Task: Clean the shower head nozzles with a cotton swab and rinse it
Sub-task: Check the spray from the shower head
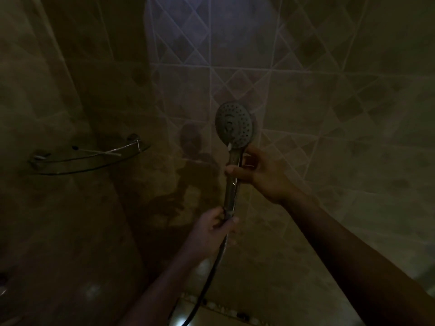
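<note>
Here, nearest the camera at six o'clock, a thin dark hose point(213, 271) climbs in a slack curve to the foot of the shower head point(234, 123). The left hand point(215, 225) is clamped round that foot, fingers curled about the joint where hose meets handle. Just above it, toward twelve o'clock, the right hand point(257, 171) grips the middle of the handle, thumb laid across the front, fingers wrapped behind. The shower head stands upright at the centre of the view, held clear of the wall, its round face turned toward me. At six o'clock on the face's rim sits a small white speck, which I take for the tip of the cotton swab point(229, 146); in this dim light I cannot tell how it is held.

I judge the step in hand to be the swabbing itself, with rinsing not yet begun: no water shows. The next move calls for a steady left-hand hold and small, exact pokes from nozzle to nozzle.

The handle is a slim, shiny, metal-looking tube. The face is a matt grey disc dotted with rings of small dark holes. Beyond, the tiled wall point(329, 102) is glossy beige, its square tiles crossed by diamond insets and pale grout lines. At nine o'clock a curved glass corner shelf point(89, 158) with a bright metal rail is fixed to the wall.
</note>
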`<state>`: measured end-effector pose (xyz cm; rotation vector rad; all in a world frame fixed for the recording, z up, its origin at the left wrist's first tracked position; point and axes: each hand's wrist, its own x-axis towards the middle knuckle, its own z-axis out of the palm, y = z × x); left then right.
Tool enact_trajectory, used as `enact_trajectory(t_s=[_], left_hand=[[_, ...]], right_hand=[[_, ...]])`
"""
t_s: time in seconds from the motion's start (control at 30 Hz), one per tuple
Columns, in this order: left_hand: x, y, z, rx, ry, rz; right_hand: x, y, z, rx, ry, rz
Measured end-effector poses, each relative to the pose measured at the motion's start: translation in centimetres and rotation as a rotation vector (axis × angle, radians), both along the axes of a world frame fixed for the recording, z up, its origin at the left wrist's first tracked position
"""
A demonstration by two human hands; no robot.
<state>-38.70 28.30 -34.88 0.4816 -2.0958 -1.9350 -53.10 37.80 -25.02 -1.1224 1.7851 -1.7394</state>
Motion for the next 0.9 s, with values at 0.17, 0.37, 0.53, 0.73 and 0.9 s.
enact_trajectory(t_s=[0.17, 0.37, 0.53, 0.73, 0.9], left_hand=[[0.8, -0.6, -0.2, -0.01, -0.017, 0.022], [1.6, -1.2, -0.4, -0.043, 0.003, 0.069], [2.3, -0.7, -0.3, -0.06, 0.035, 0.081], [2.8, -0.7, -0.3, -0.127, 0.013, 0.107], [3.0, -0.5, -0.5, -0.173, -0.003, 0.093]], right_hand=[[0.8, -0.6, 0.1, 0.045, 0.03, 0.068], [0.9, -0.6, -0.2, 0.112, 0.034, 0.163], [2.5, -1.5, -0.5, 0.109, 0.149, 0.046], [2.9, -0.8, -0.5, 0.139, -0.009, 0.145], [3.7, -1.0, -0.2, 0.116, 0.126, 0.049]])
